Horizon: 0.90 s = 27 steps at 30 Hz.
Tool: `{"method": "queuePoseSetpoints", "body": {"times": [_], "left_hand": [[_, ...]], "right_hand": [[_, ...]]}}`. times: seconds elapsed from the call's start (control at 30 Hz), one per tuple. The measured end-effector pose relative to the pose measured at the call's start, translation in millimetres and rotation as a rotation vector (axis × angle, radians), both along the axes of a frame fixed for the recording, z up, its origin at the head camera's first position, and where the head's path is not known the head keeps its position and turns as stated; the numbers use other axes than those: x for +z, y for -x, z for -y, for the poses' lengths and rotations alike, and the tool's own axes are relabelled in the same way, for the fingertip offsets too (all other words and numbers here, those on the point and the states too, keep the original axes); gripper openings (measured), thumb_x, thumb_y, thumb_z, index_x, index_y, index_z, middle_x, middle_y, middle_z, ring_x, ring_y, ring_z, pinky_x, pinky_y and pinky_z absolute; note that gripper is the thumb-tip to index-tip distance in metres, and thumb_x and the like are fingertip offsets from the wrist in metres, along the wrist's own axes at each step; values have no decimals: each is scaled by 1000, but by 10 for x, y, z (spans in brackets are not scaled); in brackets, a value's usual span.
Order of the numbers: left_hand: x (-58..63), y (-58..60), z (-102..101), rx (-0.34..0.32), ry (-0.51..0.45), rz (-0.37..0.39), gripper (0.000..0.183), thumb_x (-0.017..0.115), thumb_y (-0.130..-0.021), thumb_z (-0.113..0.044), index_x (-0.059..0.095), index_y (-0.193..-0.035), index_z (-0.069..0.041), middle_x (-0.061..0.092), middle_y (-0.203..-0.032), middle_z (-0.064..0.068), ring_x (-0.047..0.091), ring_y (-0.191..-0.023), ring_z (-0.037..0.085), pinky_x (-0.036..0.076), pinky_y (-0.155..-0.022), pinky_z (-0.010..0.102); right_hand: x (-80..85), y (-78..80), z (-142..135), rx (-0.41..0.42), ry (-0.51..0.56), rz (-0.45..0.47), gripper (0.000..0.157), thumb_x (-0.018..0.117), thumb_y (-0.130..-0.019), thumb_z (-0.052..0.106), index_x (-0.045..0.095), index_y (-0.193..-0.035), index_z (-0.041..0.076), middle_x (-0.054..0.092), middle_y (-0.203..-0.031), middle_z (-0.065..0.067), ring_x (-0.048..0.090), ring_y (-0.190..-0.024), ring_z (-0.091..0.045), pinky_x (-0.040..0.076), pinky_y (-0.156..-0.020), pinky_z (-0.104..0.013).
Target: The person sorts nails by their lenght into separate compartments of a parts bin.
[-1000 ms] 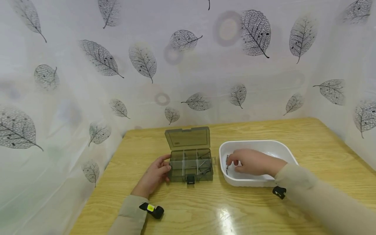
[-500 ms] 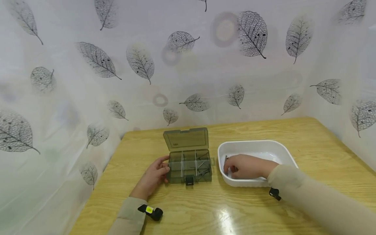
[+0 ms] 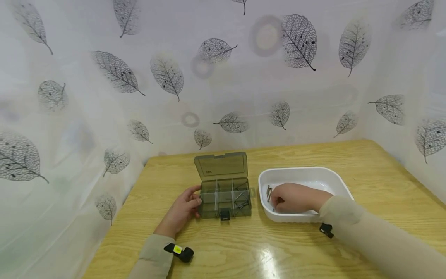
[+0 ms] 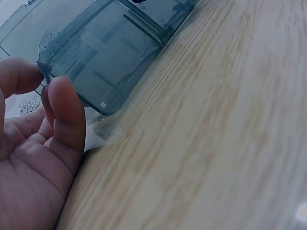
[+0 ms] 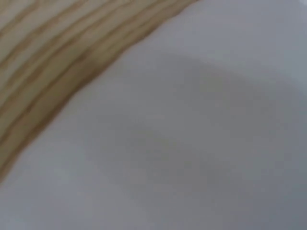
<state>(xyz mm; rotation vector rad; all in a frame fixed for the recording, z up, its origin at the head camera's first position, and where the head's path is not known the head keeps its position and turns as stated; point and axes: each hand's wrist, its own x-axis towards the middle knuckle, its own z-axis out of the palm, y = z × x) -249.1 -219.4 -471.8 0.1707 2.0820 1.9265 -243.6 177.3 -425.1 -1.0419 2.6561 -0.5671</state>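
The left hand (image 3: 179, 211) pinches the left side of the open compartment box (image 3: 209, 212), probably light, stiff plastic, best steadied by that wall. In the white tray (image 3: 292, 218), the right hand (image 3: 296, 197) has fingers curled; whether they hold anything I cannot tell. Beside them lie screws (image 3: 269, 192), likely hard and slippery, best pinched mid-shank.

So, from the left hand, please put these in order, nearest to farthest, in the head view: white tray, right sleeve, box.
1. Box, gripped by the left hand.
2. White tray, right of the box.
3. Right sleeve, at the lower right.
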Motion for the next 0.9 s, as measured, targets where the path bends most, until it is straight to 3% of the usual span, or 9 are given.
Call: {"method": "queuePoseSetpoints", "body": {"times": [0.3,0.63,0.9], "left_hand": [[-8,5,1,4,15,13,55,54,-102,-6,36,-154,-9,49,-107,11,51,-81,22,52,-66,34],[-2,2,-7,11,17,18,55,54,-101,-5,37,-153,-9,49,-106,10,50,-80,22,52,-66,34],[2,3,0,-9,21,3,57,54,-101,-6,34,-154,-5,49,-106,10,50,-79,21,52,-65,33]], "right_hand": [[118,4,-64,-56,45,-17,20,63,-96,9,61,-82,23,55,-75,14,49,-67,-4,44,-64,-26],[243,10,-20,-49,145,-89,21,63,-93,5,58,-83,23,51,-73,13,48,-66,-4,45,-62,-26],[340,2,193,-63,206,-129,17,61,-94,7,60,-89,23,53,-76,13,48,-67,-5,45,-63,-28]]}}
